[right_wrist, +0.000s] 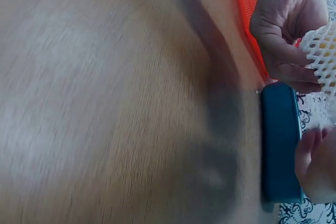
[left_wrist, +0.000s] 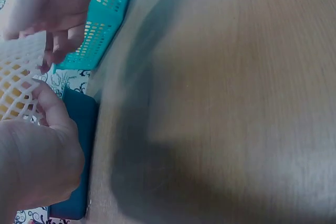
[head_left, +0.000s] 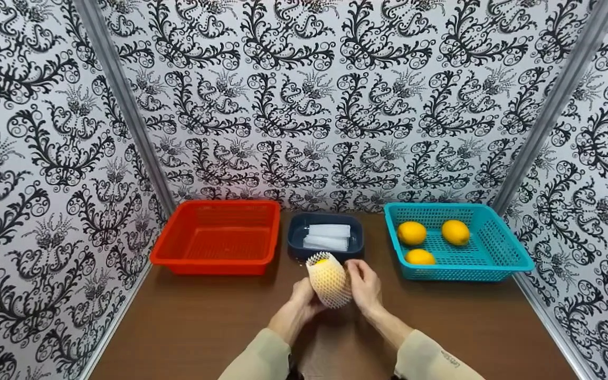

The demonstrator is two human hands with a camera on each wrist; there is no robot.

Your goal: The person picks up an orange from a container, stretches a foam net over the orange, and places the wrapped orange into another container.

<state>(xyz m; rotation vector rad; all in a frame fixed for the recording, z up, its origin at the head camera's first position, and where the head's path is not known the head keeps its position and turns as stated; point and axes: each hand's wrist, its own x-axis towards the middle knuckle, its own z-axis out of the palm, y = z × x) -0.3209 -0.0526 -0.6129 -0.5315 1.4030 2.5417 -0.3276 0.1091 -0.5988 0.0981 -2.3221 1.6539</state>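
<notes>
A yellow lemon in a white foam net sleeve (head_left: pixel 329 282) is held over the table, its yellow top showing at the sleeve's opening. My left hand (head_left: pixel 301 301) grips the sleeved lemon from the left and below, its fingers curled round the netting (left_wrist: pixel 18 90). On the other side, my right hand (head_left: pixel 366 287) pinches the sleeve's edge between thumb and fingers. Just behind the hands stands a dark blue tray (head_left: pixel 294 248) with flat white foam sleeves (head_left: pixel 328 237) in it. In the right wrist view the left hand (right_wrist: pixel 289 24) supports the net, above the right hand (right_wrist: pixel 320 166).
A red basket (head_left: pixel 214 266) with nothing in it stands at the back left. The turquoise basket (head_left: pixel 467 273) at the back right has three lemons (head_left: pixel 455 232) in it. Patterned panels (head_left: pixel 304 105) enclose the brown table (head_left: pixel 203 327) at the back and sides.
</notes>
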